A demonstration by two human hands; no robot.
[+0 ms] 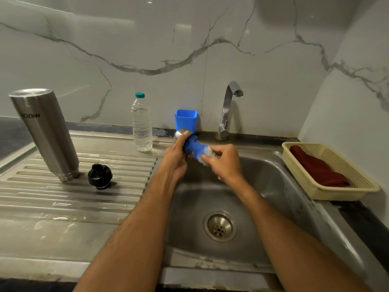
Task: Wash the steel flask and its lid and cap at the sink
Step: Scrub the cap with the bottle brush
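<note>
Flask (pixel 45 133) stands upside down on the drainboard (pixel 63 199), far to the left of the fingers, most likely so water can run out of it. Just right of it, still well left of the hands, sits the black lid (pixel 99 175), put down on the ridges, out of the way. Next comes a water bottle (pixel 141 123) with a green top, up and to the left of the fingers. A blue cup (pixel 186 120) stands by the wall, just past the fingertips.

Over the sink (pixel 273 186), the left hand (pixel 175 157) grips the steel cap (pixel 181 133). Its fingers curl round the cap and the thumb presses on the rim, so the cap cannot slip. The right hand (pixel 225 162) holds a blue scrubber (pixel 196 149), pinched in its curled fingers. The scrubber touches the cap, right between the two hands. I think the cap is being scrubbed now, and the hands stay over the sink so drips fall in.

The tap (pixel 228 108) is past the right fingers, and no water runs from it. A basket (pixel 341 190) with a red cloth (pixel 315 167) sits far to the right of the fingers
</note>
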